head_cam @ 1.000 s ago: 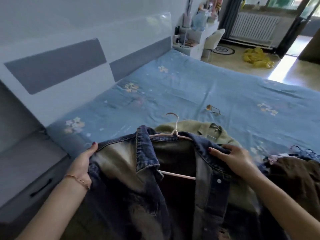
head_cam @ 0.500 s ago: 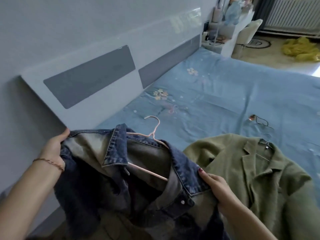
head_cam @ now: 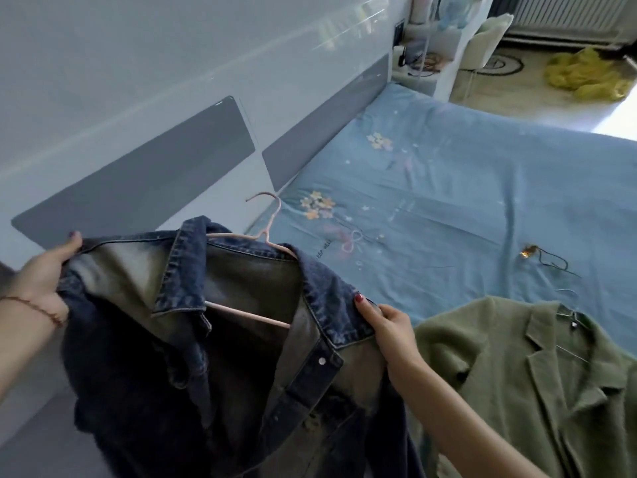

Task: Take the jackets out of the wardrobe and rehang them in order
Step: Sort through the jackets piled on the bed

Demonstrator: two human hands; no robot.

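Observation:
A dark blue denim jacket (head_cam: 213, 367) hangs open on a pale pink hanger (head_cam: 265, 232), held up in front of me above the near edge of the bed. My left hand (head_cam: 44, 274) grips its left shoulder. My right hand (head_cam: 386, 326) pinches the right shoulder by the collar. A green wool jacket (head_cam: 517, 384) lies flat on the bed at the lower right, on a dark wire hanger (head_cam: 568, 319). The wardrobe is out of view.
The blue flowered bedsheet (head_cam: 465, 188) spreads ahead. A white and grey headboard (head_cam: 193, 157) runs along the left. A small gold item with a dark cord (head_cam: 537, 257) lies on the sheet. A desk and chair (head_cam: 482, 39) and yellow cloth (head_cam: 586, 77) are beyond.
The denim jacket has been lifted off the green jacket and carried left, toward the headboard. The green jacket is uncovered and lies apart on the right. Both hands keep their grip.

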